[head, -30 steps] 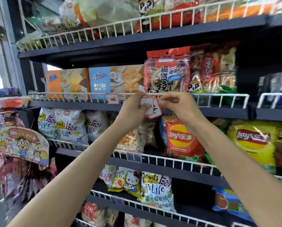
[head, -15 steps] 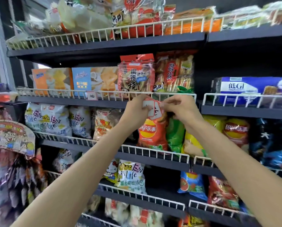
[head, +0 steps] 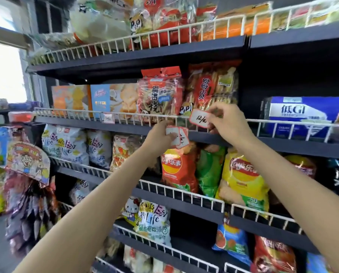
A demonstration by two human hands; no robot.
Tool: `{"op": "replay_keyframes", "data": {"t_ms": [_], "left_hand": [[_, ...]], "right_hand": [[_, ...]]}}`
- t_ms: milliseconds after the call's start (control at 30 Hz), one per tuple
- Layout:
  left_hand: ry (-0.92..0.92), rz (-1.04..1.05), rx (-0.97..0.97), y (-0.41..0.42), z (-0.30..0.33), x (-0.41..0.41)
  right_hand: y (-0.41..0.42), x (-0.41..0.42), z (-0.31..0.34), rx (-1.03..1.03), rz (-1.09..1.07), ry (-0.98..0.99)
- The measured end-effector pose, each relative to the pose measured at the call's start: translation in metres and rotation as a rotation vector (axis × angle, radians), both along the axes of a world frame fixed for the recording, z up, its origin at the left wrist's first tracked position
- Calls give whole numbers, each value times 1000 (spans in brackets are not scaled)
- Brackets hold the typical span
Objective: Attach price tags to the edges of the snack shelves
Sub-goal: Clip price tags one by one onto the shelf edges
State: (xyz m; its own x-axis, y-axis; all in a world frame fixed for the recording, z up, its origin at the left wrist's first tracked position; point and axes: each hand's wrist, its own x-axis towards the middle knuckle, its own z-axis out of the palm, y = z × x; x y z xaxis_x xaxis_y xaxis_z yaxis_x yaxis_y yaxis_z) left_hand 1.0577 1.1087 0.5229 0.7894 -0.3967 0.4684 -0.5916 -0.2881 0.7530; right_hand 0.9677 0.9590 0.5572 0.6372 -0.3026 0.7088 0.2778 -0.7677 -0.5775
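My right hand (head: 226,120), right of frame centre, pinches one price tag (head: 199,119) by its right edge; the tag is white with a red border and handwritten figures, tilted, and held against the white wire rail (head: 125,115) of the second shelf from the top, in front of a red snack bag with a panda mark (head: 210,89). I cannot tell whether the tag is fixed to the rail or only touching it. My left hand (head: 160,135), just lower and left of the right, has its grip closed on a small stack of spare tags (head: 177,137), at least two, fanned, in front of the dark shelf edge (head: 210,135). The two hands are near each other but apart. Another tag (head: 107,118) already hangs on the same rail, left of centre, in front of a blue biscuit box (head: 105,97); its writing is too blurred to read. An orange box (head: 70,99) stands beside the blue one. Below the shelf edge, a red chip bag (head: 176,170), a green one (head: 210,170) and a yellow one (head: 243,174) stand side by side. At right, on the same shelf level as the tag, a blue carton (head: 306,113) sits behind the rail.
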Motion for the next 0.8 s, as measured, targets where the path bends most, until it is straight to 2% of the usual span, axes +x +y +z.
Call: {"op": "replay_keyframes", "data": {"t_ms": [100,333,600,800], "left_hand": [[25,-32,-34,1,5,5],[128,-141,-55,1,3,11],[251,-260,-144,-3,1,10],[262,-258,-175,-11,3,9]], "right_hand": [[1,6,5,-194,-116,-41],[10,18,6,-454,-342,-121],[10,16,6,-519,-408,-120],[9,15,9,-512,-407,-105]]}}
